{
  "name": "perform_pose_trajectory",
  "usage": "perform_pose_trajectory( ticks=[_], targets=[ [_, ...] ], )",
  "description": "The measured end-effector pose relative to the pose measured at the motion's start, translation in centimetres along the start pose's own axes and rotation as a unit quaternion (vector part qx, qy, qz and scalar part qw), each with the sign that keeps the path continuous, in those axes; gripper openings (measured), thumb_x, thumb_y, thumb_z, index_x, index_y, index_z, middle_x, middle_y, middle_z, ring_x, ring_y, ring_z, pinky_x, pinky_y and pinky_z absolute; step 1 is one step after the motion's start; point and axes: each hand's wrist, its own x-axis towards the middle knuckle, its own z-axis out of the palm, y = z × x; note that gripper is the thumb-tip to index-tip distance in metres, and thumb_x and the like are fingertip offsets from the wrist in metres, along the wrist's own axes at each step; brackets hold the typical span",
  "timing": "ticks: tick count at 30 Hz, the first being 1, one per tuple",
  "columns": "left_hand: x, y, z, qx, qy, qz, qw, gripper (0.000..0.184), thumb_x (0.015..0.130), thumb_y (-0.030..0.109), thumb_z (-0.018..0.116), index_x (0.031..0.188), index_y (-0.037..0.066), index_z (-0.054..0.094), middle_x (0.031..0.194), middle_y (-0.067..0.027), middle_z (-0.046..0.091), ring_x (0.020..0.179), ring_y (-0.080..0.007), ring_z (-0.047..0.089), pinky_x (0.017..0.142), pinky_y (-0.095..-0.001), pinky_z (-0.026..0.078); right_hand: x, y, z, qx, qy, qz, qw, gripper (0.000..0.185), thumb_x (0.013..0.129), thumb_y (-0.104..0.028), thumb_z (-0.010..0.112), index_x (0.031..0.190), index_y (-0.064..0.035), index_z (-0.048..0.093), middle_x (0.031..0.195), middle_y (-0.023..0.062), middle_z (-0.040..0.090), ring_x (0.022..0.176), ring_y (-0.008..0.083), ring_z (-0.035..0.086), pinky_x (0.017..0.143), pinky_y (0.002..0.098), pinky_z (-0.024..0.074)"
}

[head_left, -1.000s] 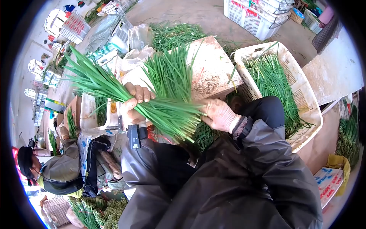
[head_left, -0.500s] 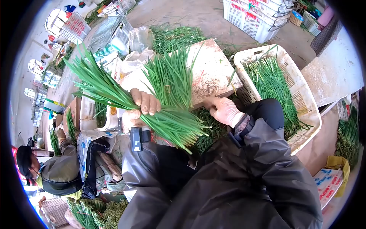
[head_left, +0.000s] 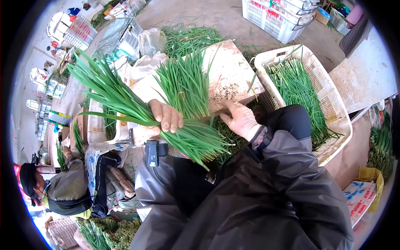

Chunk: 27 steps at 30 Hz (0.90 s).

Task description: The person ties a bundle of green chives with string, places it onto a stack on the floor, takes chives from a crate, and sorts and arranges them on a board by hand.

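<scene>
The left hand [head_left: 164, 118] was wrapped around the middle of a bundle [head_left: 189, 137] of long green leaves, fingers closed over the top, holding it aslant above the person's lap. The leafy tips fanned out to the upper left, one leaf straying away from the rest, while the pale cut ends pointed down and to the right. The right hand [head_left: 241, 118] was loosely spread, fingers bent and thumb apart from them, at the near edge of the board [head_left: 229, 58]; whether its fingertips touched the edge could not be told. A black device [head_left: 152, 154] sat on the left wrist. On the board, which was specked with brown dirt, lay a bunch [head_left: 183, 79] of similar leaves, just beyond the bundle. To the right of the board stood a crate [head_left: 324, 96], with cut greens [head_left: 293, 89] lying inside it. Loose leaves [head_left: 193, 39] were heaped behind the board, and a clear bag [head_left: 152, 41] stood next to the heap. Farther off, white crates [head_left: 271, 21] were stacked on the floor [head_left: 200, 14]. At the left sat a co-worker [head_left: 68, 187] in a dark cap.
</scene>
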Motion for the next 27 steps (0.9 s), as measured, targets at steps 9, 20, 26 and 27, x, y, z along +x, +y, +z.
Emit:
perform_pose_trajectory(
  ticks=[9, 20, 26, 27],
  targets=[
    [0.3, -0.6, 0.1, -0.002, 0.009, -0.016, 1.000, 0.033, 0.081, 0.006, 0.077, 0.109, 0.009, 0.059, 0.094, -0.0065, 0.071, 0.093, -0.0264, 0.072, 0.094, -0.0470, 0.053, -1.0, -2.6, -0.3, 0.189, -0.054, -0.187, 0.962, 0.028, 0.088, -0.027, 0.078, 0.108, -0.0083, 0.072, 0.099, 0.0138, 0.070, 0.102, 0.0356, 0.068, 0.089, 0.0420, 0.0547],
    [0.5, 0.0, -0.3, 0.008, -0.026, 0.047, 0.999, 0.025, 0.099, 0.021, 0.070, 0.116, 0.005, 0.060, 0.104, -0.0136, 0.073, 0.108, -0.0325, 0.070, 0.108, -0.0535, 0.046, -0.6, 1.1, 0.8, -0.245, -0.113, -0.030, 0.962, 0.014, 0.090, -0.020, 0.066, 0.090, -0.0093, 0.075, 0.088, 0.0110, 0.074, 0.083, 0.0339, 0.072, 0.074, 0.0465, 0.0552],
    [-0.2, 1.9, 0.2, 0.025, -0.019, 0.045, 0.998, 0.033, 0.086, 0.004, 0.070, 0.117, 0.009, 0.060, 0.105, -0.0068, 0.073, 0.108, -0.0258, 0.071, 0.101, -0.0475, 0.050, -1.8, 3.3, 2.5, -0.267, -0.446, -0.027, 0.854, 0.029, 0.092, -0.023, 0.063, 0.115, -0.0126, 0.077, 0.108, 0.0117, 0.077, 0.102, 0.0317, 0.074, 0.083, 0.0485, 0.0574],
    [-0.5, 1.9, 0.0, 0.023, -0.034, 0.046, 0.998, 0.033, 0.086, 0.004, 0.070, 0.117, 0.009, 0.060, 0.106, -0.0069, 0.073, 0.108, -0.0257, 0.071, 0.101, -0.0475, 0.050, -1.1, 1.4, 0.8, -0.227, -0.388, -0.016, 0.893, 0.030, 0.093, -0.023, 0.063, 0.118, -0.0120, 0.075, 0.107, 0.0126, 0.077, 0.103, 0.0325, 0.074, 0.086, 0.0475, 0.0571]
  ],
)
